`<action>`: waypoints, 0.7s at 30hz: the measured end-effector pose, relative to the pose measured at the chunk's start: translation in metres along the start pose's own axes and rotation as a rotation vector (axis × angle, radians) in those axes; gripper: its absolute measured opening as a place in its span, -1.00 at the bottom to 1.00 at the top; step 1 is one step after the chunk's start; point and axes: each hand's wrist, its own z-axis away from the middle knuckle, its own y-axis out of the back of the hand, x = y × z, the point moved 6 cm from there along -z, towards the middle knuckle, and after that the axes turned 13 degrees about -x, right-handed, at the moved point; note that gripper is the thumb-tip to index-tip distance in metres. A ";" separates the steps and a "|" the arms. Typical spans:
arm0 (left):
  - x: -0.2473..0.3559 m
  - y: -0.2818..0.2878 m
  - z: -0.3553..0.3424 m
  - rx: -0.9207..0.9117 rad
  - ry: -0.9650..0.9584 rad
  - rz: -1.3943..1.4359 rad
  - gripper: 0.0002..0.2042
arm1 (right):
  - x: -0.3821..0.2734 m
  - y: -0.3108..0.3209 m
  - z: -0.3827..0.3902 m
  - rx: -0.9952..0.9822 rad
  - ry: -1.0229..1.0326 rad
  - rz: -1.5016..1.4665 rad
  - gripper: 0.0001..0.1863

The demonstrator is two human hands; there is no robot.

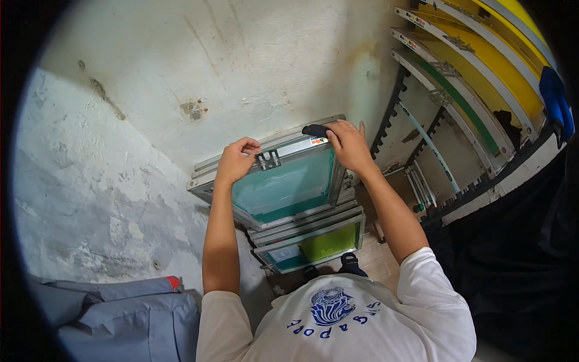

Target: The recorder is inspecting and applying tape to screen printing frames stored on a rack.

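Observation:
A metal-framed printing screen (283, 181) with teal mesh leans at the front of a stack against the wall. On its top bar, near the left end, is a dark metal clip (268, 159). My left hand (235, 160) is closed at this bar beside the clip, its fingers curled at the edge. Toward the bar's right end, my right hand (351, 145) is closed around a short black, handle-like piece (315, 130) lying along the top edge. The fingers hide the rest of that piece. A bright sticker sits just under my right thumb.
Lower, nearer frames (330, 242) with green and teal mesh stand by my feet (353, 264). A notched black rack (391, 111) holds yellow and green screens (470, 60) at right. Grey fabric (132, 320) lies lower left; black cloth (512, 259) hangs at right.

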 end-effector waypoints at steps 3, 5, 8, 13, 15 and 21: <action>0.001 0.000 0.002 0.048 0.019 -0.015 -0.84 | -0.001 0.007 0.003 -0.032 0.069 -0.001 -0.70; 0.004 0.000 0.006 0.086 0.052 -0.060 -0.84 | 0.002 0.008 0.004 -0.068 0.074 -0.006 -0.69; 0.009 -0.003 0.012 0.144 0.118 -0.143 -0.86 | 0.003 0.008 0.004 -0.077 0.116 0.003 -0.66; 0.015 -0.006 0.018 0.230 0.196 -0.288 -0.86 | 0.001 0.008 0.006 -0.088 0.161 0.054 -0.53; 0.017 -0.005 0.018 0.263 0.195 -0.301 -0.77 | 0.000 0.006 0.007 -0.109 0.130 0.133 -0.40; 0.021 -0.004 0.018 0.320 0.206 -0.301 -0.74 | -0.001 0.006 0.005 -0.117 0.121 0.130 -0.38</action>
